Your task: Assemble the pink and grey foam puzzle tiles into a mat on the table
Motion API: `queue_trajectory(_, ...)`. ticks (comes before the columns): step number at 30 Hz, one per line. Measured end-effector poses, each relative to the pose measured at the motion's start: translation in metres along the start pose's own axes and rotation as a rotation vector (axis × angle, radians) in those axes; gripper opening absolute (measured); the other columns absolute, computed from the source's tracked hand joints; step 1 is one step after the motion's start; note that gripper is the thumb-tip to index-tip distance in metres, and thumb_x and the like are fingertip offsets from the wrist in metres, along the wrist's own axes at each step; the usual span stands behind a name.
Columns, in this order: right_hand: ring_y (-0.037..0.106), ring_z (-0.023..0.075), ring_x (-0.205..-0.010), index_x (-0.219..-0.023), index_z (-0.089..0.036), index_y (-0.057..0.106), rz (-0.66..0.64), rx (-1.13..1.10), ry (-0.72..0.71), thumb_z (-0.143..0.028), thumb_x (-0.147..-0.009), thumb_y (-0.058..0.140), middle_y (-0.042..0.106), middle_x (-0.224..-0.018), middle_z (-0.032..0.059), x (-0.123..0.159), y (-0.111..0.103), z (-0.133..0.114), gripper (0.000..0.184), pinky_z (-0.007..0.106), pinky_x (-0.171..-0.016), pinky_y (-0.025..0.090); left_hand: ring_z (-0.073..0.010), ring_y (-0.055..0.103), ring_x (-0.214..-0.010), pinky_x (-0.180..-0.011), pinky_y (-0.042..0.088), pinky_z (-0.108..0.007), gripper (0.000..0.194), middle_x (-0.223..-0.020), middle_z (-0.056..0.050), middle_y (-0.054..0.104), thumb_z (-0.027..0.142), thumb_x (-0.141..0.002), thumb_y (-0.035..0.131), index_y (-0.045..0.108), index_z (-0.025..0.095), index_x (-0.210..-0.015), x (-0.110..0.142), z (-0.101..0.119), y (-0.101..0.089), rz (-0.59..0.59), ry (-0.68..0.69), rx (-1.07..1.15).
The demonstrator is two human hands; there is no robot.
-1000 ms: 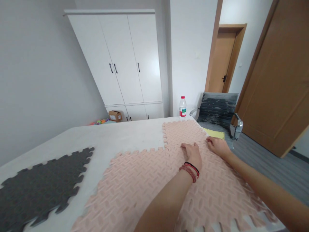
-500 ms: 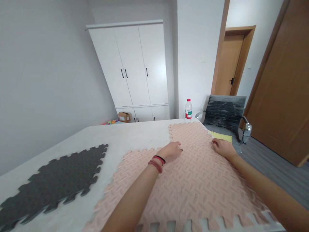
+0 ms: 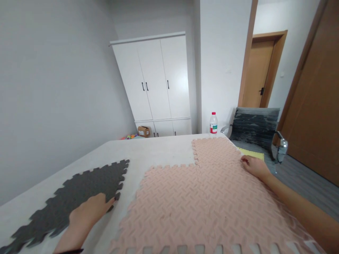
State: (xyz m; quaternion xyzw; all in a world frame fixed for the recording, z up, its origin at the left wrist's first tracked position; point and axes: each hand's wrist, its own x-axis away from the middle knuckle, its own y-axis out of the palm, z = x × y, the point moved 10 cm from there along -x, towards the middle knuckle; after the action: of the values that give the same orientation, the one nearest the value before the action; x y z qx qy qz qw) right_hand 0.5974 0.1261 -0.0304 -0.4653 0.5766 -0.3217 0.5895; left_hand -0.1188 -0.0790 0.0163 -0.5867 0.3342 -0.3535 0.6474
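Three joined pink foam mat tiles (image 3: 182, 197) lie on the white table (image 3: 159, 151), forming an L with one tile reaching to the far side. My right hand (image 3: 255, 166) is at their right edge, near the seam with the far tile, fingers curled against the rim. A dark grey foam mat tile (image 3: 87, 185) with toothed edges lies apart on the left. Over its near right part is my left hand (image 3: 90, 213), thumb stretched out towards the toothed edge and apart from the fingers. The hand hides part of that edge.
A clear bottle with a red cap (image 3: 213, 123) stands at the table's far end. Beyond the right edge are a yellow sheet (image 3: 251, 154) and a dark chair (image 3: 256, 127). A cardboard box (image 3: 143, 131) sits behind the table, before a white cabinet (image 3: 153, 81).
My left hand has left the pink tiles and moved left to the dark grey one. My right hand stays at the pink edge. The view has shifted slightly left.
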Motion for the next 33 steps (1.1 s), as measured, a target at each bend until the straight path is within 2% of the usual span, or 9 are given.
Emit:
queue_trajectory(2, 0.063, 0.0203, -0.087, -0.101, -0.025, 0.063, -0.011, -0.001, 0.027, -0.036, -0.084, 0.04, 0.068, -0.098, 0.0012, 0.001, 0.0, 0.002, 0.031, 0.03, -0.07, 0.04, -0.0432, 0.063, -0.09, -0.071, 0.045, -0.051, 0.056, -0.09, -0.019, 0.069, 0.07, -0.068, 0.044, 0.065, 0.019, -0.074, -0.005, -0.019, 0.02, -0.073, -0.049, 0.004)
queue_trajectory(4, 0.063, 0.0203, -0.087, -0.102, -0.025, 0.063, -0.024, 0.003, 0.039, -0.036, -0.085, 0.039, 0.068, -0.1, 0.001, 0.002, -0.001, 0.001, 0.031, 0.03, -0.07, 0.04, -0.0436, 0.062, -0.092, -0.074, 0.044, -0.052, 0.061, -0.093, -0.02, 0.069, 0.072, -0.069, 0.04, 0.065, 0.018, -0.078, -0.006, -0.021, 0.033, -0.096, -0.052, 0.006)
queue_trajectory(7, 0.062, 0.0203, -0.088, -0.102, -0.025, 0.063, -0.042, 0.023, 0.006, -0.035, -0.085, 0.038, 0.067, -0.102, 0.0021, 0.003, -0.002, -0.004, 0.032, 0.03, -0.07, 0.04, -0.0426, 0.062, -0.094, -0.074, 0.044, -0.049, 0.052, -0.092, -0.019, 0.068, 0.064, -0.071, 0.044, 0.064, 0.017, -0.081, -0.005, -0.018, 0.038, -0.072, -0.067, -0.03)
queue_trajectory(14, 0.062, 0.0198, -0.09, -0.102, -0.024, 0.062, -0.027, 0.021, 0.001, -0.034, -0.085, 0.037, 0.067, -0.103, 0.002, 0.003, -0.005, -0.007, 0.032, 0.03, -0.072, 0.041, -0.037, 0.064, -0.085, -0.068, 0.044, -0.044, 0.034, -0.086, -0.014, 0.067, 0.051, -0.075, 0.043, 0.059, 0.021, -0.075, -0.006, -0.017, 0.037, -0.035, -0.088, -0.024)
queue_trajectory(18, 0.062, 0.0192, -0.091, -0.101, -0.024, 0.063, -0.019, -0.004, 0.014, -0.033, -0.085, 0.038, 0.067, -0.102, 0.0013, 0.002, -0.005, -0.006, 0.031, 0.029, -0.073, 0.041, -0.0321, 0.063, -0.076, -0.062, 0.043, -0.039, 0.039, -0.078, -0.011, 0.066, 0.055, -0.08, 0.037, 0.057, 0.022, -0.075, -0.018, -0.003, 0.01, 0.031, -0.019, 0.078)
queue_trajectory(21, 0.062, 0.0184, -0.09, -0.1, -0.024, 0.063, -0.013, -0.023, 0.051, -0.032, -0.085, 0.039, 0.068, -0.1, 0.0012, 0.002, -0.005, -0.003, 0.03, 0.028, -0.073, 0.04, -0.0265, 0.061, -0.07, -0.061, 0.041, -0.035, 0.038, -0.072, -0.007, 0.063, 0.055, -0.083, 0.034, 0.053, 0.022, -0.079, -0.027, 0.03, -0.026, 0.115, 0.141, 0.177)
queue_trajectory(26, 0.061, 0.0183, -0.09, -0.099, -0.022, 0.062, -0.026, -0.015, 0.021, -0.031, -0.085, 0.039, 0.067, -0.101, 0.0029, 0.001, -0.008, -0.01, 0.029, 0.028, -0.073, 0.04, -0.0185, 0.055, -0.072, -0.067, 0.041, -0.029, 0.03, -0.076, -0.001, 0.056, 0.051, -0.084, 0.038, 0.047, 0.023, -0.083, -0.016, 0.13, -0.066, 0.218, 0.647, 0.343)
queue_trajectory(30, 0.061, 0.0184, -0.09, -0.099, -0.022, 0.062, -0.032, -0.008, 0.01, -0.03, -0.085, 0.038, 0.066, -0.101, 0.0035, 0.002, -0.011, -0.015, 0.029, 0.028, -0.072, 0.039, -0.0174, 0.055, -0.078, -0.073, 0.041, -0.028, 0.018, -0.083, -0.002, 0.054, 0.037, -0.084, 0.041, 0.048, 0.022, -0.079, -0.016, 0.197, -0.051, 0.193, 0.891, 0.313)
queue_trajectory(33, 0.061, 0.0184, -0.09, -0.098, -0.021, 0.062, -0.042, 0.001, 0.01, -0.03, -0.085, 0.037, 0.066, -0.1, 0.0042, 0.002, -0.012, -0.017, 0.029, 0.027, -0.071, 0.039, -0.017, 0.054, -0.077, -0.074, 0.041, -0.028, 0.013, -0.085, -0.001, 0.053, 0.033, -0.082, 0.043, 0.049, 0.022, -0.08, -0.031, 0.226, -0.025, 0.124, 0.962, 0.286)
